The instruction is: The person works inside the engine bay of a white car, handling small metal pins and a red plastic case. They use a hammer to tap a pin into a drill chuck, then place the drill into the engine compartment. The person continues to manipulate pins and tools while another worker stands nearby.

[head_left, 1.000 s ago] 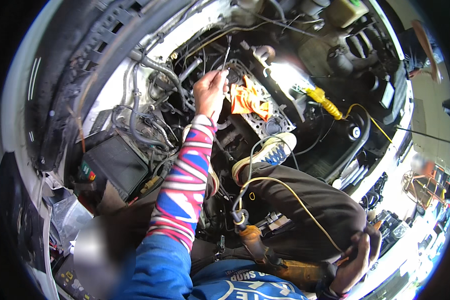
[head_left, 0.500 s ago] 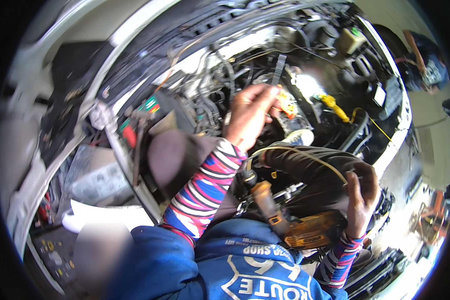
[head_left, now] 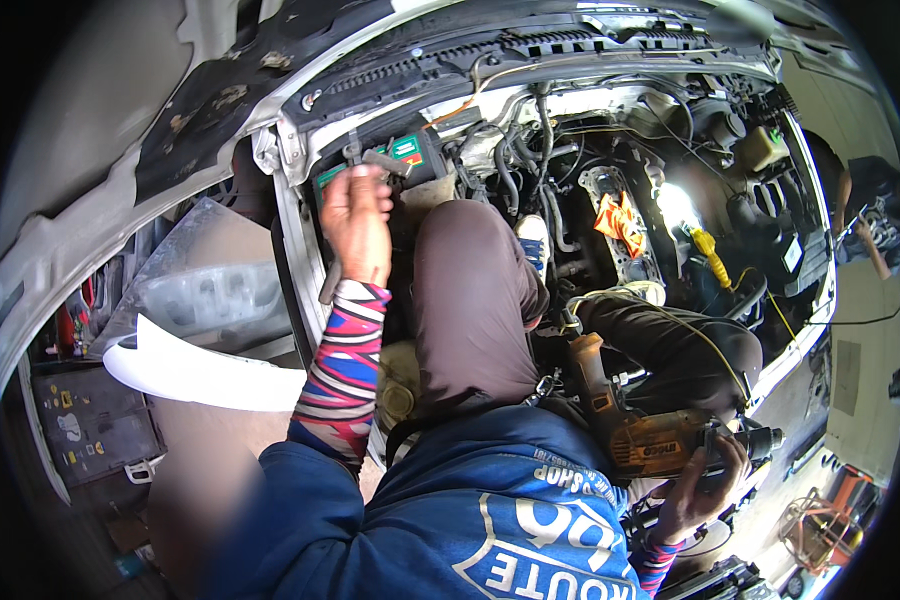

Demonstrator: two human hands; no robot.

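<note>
So, two bare hands in view here, both sleeved in the same stripy stuff. The left hand [head_left: 358, 228] is up by the one battery [head_left: 407, 150] with the green label, fingers bunched together, and it looks like it's pinching one flat grey strip [head_left: 388, 162] that sticks out from the fingertips over the battery. There's also one hammer-looking tool [head_left: 353, 149] right there, head poking out past the fingers and handle showing below the hand; can't tell if the hand touches it. Right hand [head_left: 708, 490] is down at the side with its fingers bent, up against the front end of one grubby yellow power tool [head_left: 655, 446] lying across the lap. Whether it's really gripping the thing or just resting on it, I can't tell. Two knees are bent inside the engine bay, and I count two shoes [head_left: 533, 242], one mostly hidden behind a leg. Between the shoes and the lamp there's one engine block [head_left: 638, 262] with one crumpled orange rag [head_left: 621, 225] on top. Just beside it is one lit work lamp [head_left: 708, 250] with a yellow handle, plus one small pale tank [head_left: 763, 148] farther back. Off right, one other person [head_left: 878, 225] is partly in view.
</note>
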